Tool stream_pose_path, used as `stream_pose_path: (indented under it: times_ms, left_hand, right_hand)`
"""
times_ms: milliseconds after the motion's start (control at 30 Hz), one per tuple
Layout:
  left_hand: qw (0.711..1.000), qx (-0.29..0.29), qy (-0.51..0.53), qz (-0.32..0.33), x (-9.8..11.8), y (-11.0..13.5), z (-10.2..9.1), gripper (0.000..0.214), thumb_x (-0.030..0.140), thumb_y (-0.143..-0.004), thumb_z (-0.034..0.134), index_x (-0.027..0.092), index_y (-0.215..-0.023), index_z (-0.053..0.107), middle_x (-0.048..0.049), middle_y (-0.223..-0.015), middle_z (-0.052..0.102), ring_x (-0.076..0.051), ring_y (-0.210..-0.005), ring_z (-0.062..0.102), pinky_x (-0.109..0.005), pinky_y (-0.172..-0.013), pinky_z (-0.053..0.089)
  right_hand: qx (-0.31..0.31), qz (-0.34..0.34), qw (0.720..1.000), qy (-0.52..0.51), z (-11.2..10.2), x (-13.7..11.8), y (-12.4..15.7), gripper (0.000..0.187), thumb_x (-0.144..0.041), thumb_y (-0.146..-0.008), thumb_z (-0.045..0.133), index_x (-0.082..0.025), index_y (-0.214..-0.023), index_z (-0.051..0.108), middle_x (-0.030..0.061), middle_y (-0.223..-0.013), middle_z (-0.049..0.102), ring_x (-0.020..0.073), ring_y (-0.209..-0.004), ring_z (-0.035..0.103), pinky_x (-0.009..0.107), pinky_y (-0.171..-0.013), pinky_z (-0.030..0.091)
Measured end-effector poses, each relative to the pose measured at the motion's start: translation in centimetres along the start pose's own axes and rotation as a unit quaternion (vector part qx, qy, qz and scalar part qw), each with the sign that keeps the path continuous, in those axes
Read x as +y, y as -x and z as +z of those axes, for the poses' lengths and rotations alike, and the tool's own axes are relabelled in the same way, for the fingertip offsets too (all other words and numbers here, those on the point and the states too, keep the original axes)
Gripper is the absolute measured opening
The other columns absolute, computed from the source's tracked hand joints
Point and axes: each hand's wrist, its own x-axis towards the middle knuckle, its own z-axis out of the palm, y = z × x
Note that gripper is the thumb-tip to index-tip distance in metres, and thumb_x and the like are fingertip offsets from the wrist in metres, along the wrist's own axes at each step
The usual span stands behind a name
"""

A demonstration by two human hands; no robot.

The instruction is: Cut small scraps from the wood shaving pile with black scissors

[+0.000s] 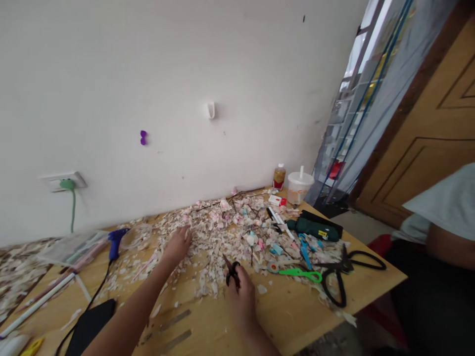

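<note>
My right hand (241,294) is closed around a small pair of scissors (230,272) with black handles, low over the front of the table. The dark blades point up and to the left. Pale paper-like scraps (208,242) lie thickly in front of both hands. Farther left, my left hand (180,243) reaches onto the scraps with its fingers extended forward. Its fingertips are partly lost among the pieces, and no held thing shows there. Pinkish flower-like pieces (223,205) and thin brown twigs are mixed into the pile toward the wall.
Right of my hands lie green-handled scissors (300,273), large black scissors (339,269) and a dark green folded umbrella (315,230). A lidded cup (299,188) and a bottle (279,177) stand behind. At left is a blue glue gun (116,242). Another person (445,237) sits at right.
</note>
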Motion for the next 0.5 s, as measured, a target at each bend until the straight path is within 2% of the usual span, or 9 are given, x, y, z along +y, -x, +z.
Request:
stream_pose_path:
  times_ms: [100,200,267,333,433,500]
  left_hand:
    - [0.999,-0.022,-0.013,-0.038,0.4,-1.2,1.9,0.053,0.044,-0.095,0.037,0.017,-0.14,0.044,-0.0172,-0.143,0.05,-0.032,-0.135,0.042,-0.05,-0.109,0.033]
    - [0.998,-0.039,-0.032,-0.047,1.0,-1.3,3.5,0.058,0.051,-0.092,0.043,0.02,-0.142,0.044,-0.0175,-0.15,0.041,-0.039,-0.14,0.032,-0.059,-0.109,0.026]
    - [0.997,-0.038,-0.056,-0.031,1.4,-0.9,3.9,0.053,0.046,-0.094,0.038,0.02,-0.139,0.047,-0.0164,-0.15,0.041,-0.036,-0.139,0.033,-0.055,-0.11,0.026]
    - [0.996,-0.04,-0.076,-0.009,1.5,-0.6,3.5,0.043,0.036,-0.096,0.036,0.018,-0.131,0.053,-0.0154,-0.142,0.05,-0.032,-0.132,0.043,-0.047,-0.107,0.033]
    - [0.994,-0.062,-0.083,0.014,1.3,-1.0,1.7,0.029,0.023,-0.089,0.043,0.021,-0.11,0.063,-0.0115,-0.12,0.064,-0.027,-0.113,0.057,-0.038,-0.095,0.043]
    - [0.993,-0.077,-0.083,0.028,0.8,-1.8,-0.1,0.025,0.017,-0.085,0.046,0.023,-0.1,0.064,-0.0088,-0.109,0.067,-0.024,-0.103,0.061,-0.034,-0.089,0.045]
  right_hand:
    - [-0.017,0.008,1.0,-0.012,-0.2,-0.9,-0.5,0.026,-0.029,-0.085,0.052,-0.018,-0.1,0.07,0.0102,-0.093,0.072,0.0212,-0.087,0.067,0.028,-0.078,0.054]
    - [-0.033,0.012,0.999,-0.017,-0.3,-1.5,-0.8,0.025,-0.028,-0.085,0.052,-0.018,-0.098,0.07,0.0093,-0.091,0.072,0.0201,-0.085,0.067,0.027,-0.077,0.054]
    - [-0.032,0.015,0.999,-0.02,-0.2,-1.5,-0.8,0.025,-0.029,-0.084,0.053,-0.018,-0.098,0.07,0.0094,-0.091,0.072,0.0203,-0.086,0.067,0.026,-0.076,0.054]
    - [-0.025,0.019,0.999,-0.026,-0.1,-1.3,-0.7,0.025,-0.03,-0.084,0.054,-0.018,-0.099,0.07,0.0098,-0.091,0.072,0.021,-0.086,0.067,0.026,-0.075,0.054]
    - [-0.031,0.025,0.999,-0.034,0.0,-0.8,-0.6,0.026,-0.032,-0.084,0.055,-0.018,-0.1,0.07,0.0103,-0.092,0.072,0.0215,-0.086,0.068,0.027,-0.075,0.054]
    - [-0.042,0.027,0.998,-0.031,0.0,-0.8,-0.5,0.028,-0.034,-0.084,0.055,-0.018,-0.1,0.07,0.0105,-0.094,0.072,0.0217,-0.087,0.068,0.027,-0.075,0.054]
